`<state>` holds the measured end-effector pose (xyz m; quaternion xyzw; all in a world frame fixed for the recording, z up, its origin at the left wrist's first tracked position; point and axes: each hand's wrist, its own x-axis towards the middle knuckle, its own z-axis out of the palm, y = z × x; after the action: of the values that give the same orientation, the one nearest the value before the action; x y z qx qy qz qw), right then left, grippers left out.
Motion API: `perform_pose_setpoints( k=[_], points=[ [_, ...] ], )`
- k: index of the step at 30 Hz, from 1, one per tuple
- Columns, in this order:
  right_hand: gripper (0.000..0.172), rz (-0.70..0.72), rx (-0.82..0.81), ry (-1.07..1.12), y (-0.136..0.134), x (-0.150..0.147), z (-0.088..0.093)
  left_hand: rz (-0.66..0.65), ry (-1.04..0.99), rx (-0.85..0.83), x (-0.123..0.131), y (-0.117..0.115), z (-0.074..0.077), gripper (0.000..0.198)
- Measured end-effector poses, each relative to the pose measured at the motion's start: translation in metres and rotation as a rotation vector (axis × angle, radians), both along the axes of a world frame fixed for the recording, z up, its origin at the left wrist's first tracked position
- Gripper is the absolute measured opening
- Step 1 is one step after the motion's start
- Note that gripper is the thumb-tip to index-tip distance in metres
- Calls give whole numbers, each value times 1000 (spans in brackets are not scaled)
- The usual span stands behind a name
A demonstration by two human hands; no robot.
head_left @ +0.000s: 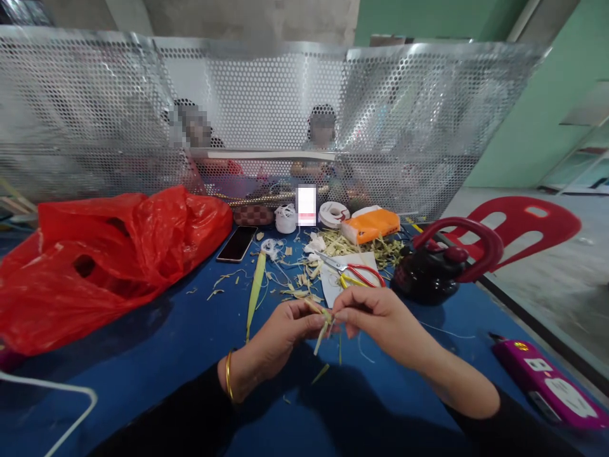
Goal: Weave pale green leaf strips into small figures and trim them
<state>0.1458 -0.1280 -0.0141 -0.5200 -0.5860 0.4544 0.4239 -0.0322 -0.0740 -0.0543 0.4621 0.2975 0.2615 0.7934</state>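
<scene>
Pale green and straw-coloured husk strips [321, 336] are pinched in my left hand [290, 327], which wears a gold bangle. Close against them, my right hand [368, 311] has thumb and forefinger pressed together. What sits between those fingertips is too small to make out; a thin white thread [365, 351] hangs just below. A long green husk piece [257, 289] lies on the blue table to the left. Beyond my hands, red-and-yellow-handled scissors [356, 273] rest on white paper [329, 291] among husk scraps [304, 282].
Left stands a red plastic bag [109, 266], beside a phone [238, 244]. A thread ball [285, 219], ribbon roll [333, 214] and orange tissue pack [373, 225] line the back. A dark kettle [425, 273] and purple power strip [547, 384] are right. Behind the perforated screen [266, 82] sit two people.
</scene>
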Motion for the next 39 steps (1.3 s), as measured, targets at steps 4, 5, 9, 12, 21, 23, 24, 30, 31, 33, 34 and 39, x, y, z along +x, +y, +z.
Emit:
perform_pose_setpoints(
  k=[4, 5, 9, 12, 21, 23, 24, 30, 31, 33, 34, 39],
  points=[
    [10, -105, 64, -40, 3, -7, -16, 0, 2, -31, 1, 1, -3, 21],
    [11, -127, 91, -70, 2, -7, -19, -3, 0, -35, 1, 1, -4, 21],
    [12, -160, 166, -151, 1, -5, -28, -4, -6, -49, 2, 0, -5, 24],
    [11, -149, 171, -154, 2, -6, -33, 1, -10, -61, 3, -1, -6, 24],
    [12, -164, 237, -225, 2, -8, -38, 17, 32, -37, 4, -1, -8, 19],
    [12, -161, 221, -218, 2, -8, -38, 21, 47, -22, 4, -2, -7, 17],
    [12, -159, 213, -209, 1, -8, -38, 22, 52, -20, 4, -2, -7, 17],
    [5, -88, 60, -3, 2, -6, -36, 49, 66, -63, 4, -2, -5, 19],
    [4, -80, 48, 10, 3, -5, -35, 50, 61, -69, 4, -2, -5, 19],
    [3, -74, 55, -11, 3, -2, -33, 43, 49, -75, 4, -1, -5, 19],
    [4, -76, 67, -35, 4, 0, -33, 38, 45, -77, 4, -1, -4, 18],
    [12, -103, 75, -94, 5, 2, -32, 1, 49, -91, 4, -1, -1, 18]
  ],
)
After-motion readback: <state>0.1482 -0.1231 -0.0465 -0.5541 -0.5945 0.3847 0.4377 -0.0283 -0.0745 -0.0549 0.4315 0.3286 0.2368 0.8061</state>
